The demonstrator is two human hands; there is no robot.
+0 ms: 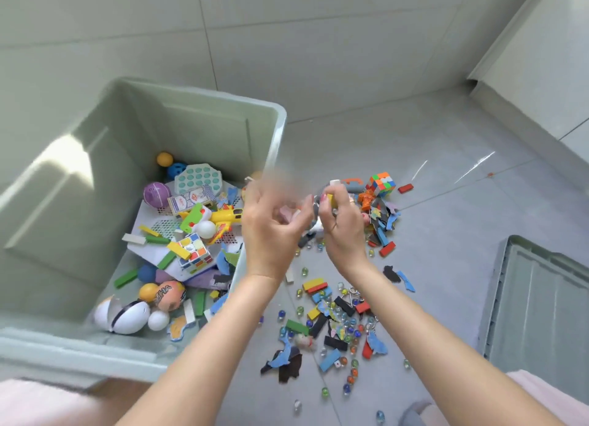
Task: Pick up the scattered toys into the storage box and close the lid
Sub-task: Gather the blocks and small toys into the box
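Clearly mid-transfer: right hand [342, 221] at frame centre pinching a small yellow block [330, 199], left hand [271, 221] blurred, fingers curled, grip impossible to tell. Storage box [280, 129] open at left, half-filled; scattered toys [334, 317] lower centre; lid [541, 301] lying right.

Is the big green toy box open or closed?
Open. The storage box has no lid on top, so you can see toys inside, like the yellow toy. The lid lies on the floor beside the scattered toys.

The left hand [271, 221] fingertips smear into blur; storage box [280, 129] (near corner) possibly cut off.
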